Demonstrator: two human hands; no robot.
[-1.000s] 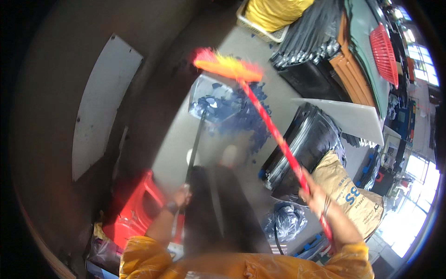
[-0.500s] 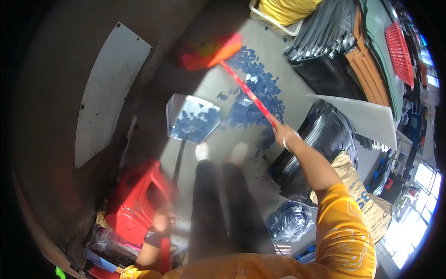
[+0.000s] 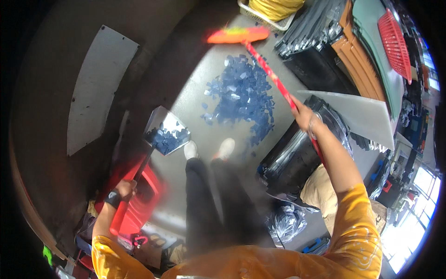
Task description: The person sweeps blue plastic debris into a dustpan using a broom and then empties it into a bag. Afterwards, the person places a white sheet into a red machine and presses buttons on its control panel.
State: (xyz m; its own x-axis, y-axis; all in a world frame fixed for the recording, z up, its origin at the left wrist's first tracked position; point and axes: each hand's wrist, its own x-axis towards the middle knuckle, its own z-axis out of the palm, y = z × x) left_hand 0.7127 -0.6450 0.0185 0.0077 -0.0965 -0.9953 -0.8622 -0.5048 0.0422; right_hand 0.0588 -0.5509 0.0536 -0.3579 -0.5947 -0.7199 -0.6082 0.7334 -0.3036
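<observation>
My right hand (image 3: 304, 115) grips the red patterned handle of a broom (image 3: 272, 76). The orange broom head (image 3: 241, 35) is at the far end, lifted or tilted and smeared by motion, past the heap of dark blue scraps (image 3: 241, 90) on the floor. At lower left my left hand (image 3: 125, 188) is closed around the dark handle of a dustpan (image 3: 160, 124), with its red grip end below the hand. Dark scraps (image 3: 167, 139) lie in the pan, which sits left of my white shoes (image 3: 190, 149).
A red plastic stool (image 3: 151, 195) stands beside my left arm. On the right are black stacked sheets (image 3: 290, 144), a white board (image 3: 355, 114), orange sheets (image 3: 364, 65) and a paper sack (image 3: 323, 188). A white basket with a yellow bag (image 3: 276, 8) is at the far edge.
The broom head has swung right and farther away, clear of the dark wall side. My left hand has moved left and forward, and the dustpan has shifted left and nearer.
</observation>
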